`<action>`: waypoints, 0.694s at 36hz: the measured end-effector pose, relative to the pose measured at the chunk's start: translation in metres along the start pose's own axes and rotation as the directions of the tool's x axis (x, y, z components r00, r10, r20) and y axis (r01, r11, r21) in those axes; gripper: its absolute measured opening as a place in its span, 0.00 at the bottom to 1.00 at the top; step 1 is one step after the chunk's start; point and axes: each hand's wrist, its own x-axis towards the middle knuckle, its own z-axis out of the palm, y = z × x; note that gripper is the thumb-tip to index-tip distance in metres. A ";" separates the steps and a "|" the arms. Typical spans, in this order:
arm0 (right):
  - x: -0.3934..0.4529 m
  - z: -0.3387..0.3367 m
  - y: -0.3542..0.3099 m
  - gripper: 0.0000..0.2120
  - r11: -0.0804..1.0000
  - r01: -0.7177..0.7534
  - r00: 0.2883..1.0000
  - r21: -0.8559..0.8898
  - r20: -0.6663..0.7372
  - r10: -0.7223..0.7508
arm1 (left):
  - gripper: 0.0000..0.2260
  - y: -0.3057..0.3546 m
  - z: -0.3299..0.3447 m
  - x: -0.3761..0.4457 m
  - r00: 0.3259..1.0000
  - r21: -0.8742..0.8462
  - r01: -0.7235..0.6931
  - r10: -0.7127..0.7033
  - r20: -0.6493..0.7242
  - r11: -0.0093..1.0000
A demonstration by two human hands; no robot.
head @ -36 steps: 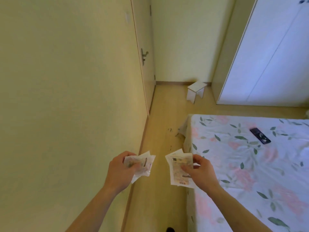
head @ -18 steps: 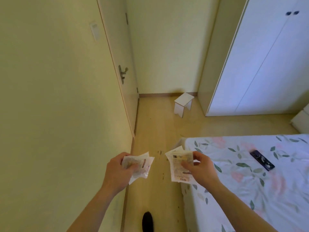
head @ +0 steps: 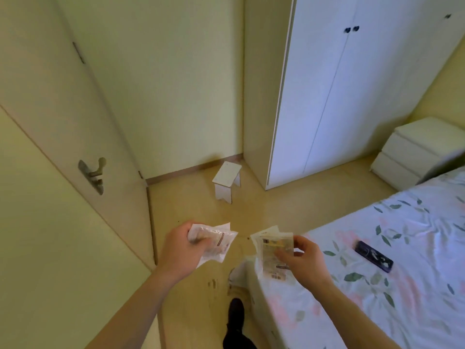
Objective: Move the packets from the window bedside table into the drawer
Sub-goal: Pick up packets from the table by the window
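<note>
1. I judge this to be the carrying step: the packets are off their table and in my hands, and none has reached a drawer yet.
2. My left hand (head: 180,250) grips 1 small bunch of clear packets (head: 216,244), fingers curled round their near ends, held out over the floor (head: 191,212) beside the door (head: 83,137).
3. My right hand (head: 300,260) pinches a second, flatter stack of packets (head: 273,253) between thumb and fingers, just above the corner of the bed (head: 377,273).
4. Both forearms reach forward at about the same height, the 2 bunches near each other but apart.
5. A bedside chest of drawers (head: 415,149) stands at far right, past the wardrobe (head: 352,96); its drawers look closed. I take it for the goal, though I cannot be sure.
6. The next move calls for walking round the bed to it, then freeing 1 hand to pull a drawer, so 1 bunch must join the other first.
</note>
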 end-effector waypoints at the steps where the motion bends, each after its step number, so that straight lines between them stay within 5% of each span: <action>1: 0.019 0.005 -0.004 0.10 1.000 -0.004 1.000 0.004 -0.008 0.004 | 0.07 0.000 0.000 0.021 1.000 0.000 -0.009 0.009 0.003 1.000; 14: 0.249 0.059 -0.104 0.10 0.999 -0.017 0.999 0.031 0.028 0.016 | 0.07 0.011 -0.037 0.261 0.999 -0.023 0.035 -0.035 -0.025 0.999; 25: 0.407 0.058 -0.149 0.11 0.985 -0.082 0.989 0.151 -0.108 0.099 | 0.07 0.024 -0.018 0.459 0.989 -0.030 -0.016 0.020 0.144 0.999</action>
